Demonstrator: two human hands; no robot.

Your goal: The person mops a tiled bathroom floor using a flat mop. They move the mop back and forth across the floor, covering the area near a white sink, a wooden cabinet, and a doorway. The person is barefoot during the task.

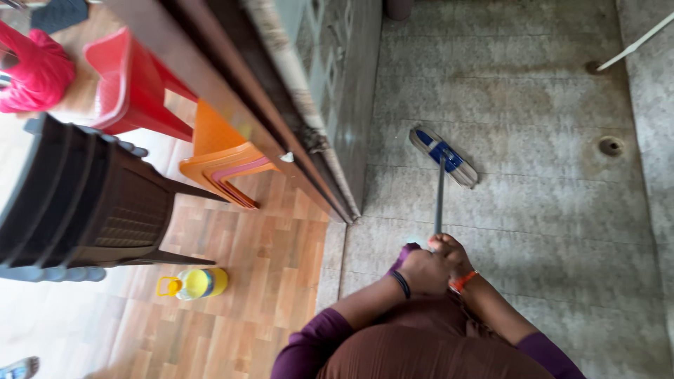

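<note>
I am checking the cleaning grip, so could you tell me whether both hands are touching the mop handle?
Touching. The head view shows the left hand and right hand wrapped together around the top of the mop handle, no gap visible.

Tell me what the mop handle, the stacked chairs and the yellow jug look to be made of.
Mop handle: probably metal, a thin grey tube with a dull sheen, gripped by both hands. Stacked chairs: moulded plastic, judging by their smooth, glossy orange surface. Yellow jug: likely translucent plastic, with a loop grip at its top.
</note>
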